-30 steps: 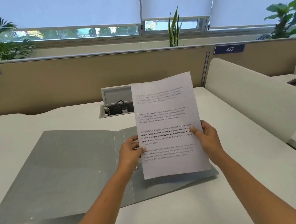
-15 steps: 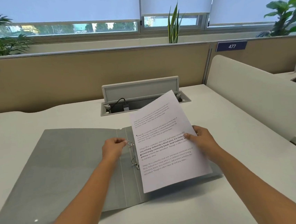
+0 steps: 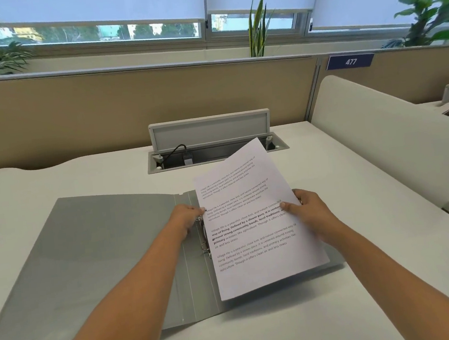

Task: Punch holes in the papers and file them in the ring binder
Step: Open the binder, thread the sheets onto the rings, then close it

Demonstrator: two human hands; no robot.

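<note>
Right hand [image 3: 308, 211] pinches paper [image 3: 253, 222] tilted just right of the rings [image 3: 204, 239] in the ring binder [image 3: 90, 265]; left hand [image 3: 185, 218] fingers [image 3: 198, 213] curl at upper ring, grasp unclear; should square holes over rings before lowering.

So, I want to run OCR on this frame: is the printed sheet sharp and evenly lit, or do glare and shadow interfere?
Head view: the printed sheet is evenly lit, without glare; bold lines read clearly, smaller print is soft; its shadow falls on the ring binder and desk, not on the text.
</note>
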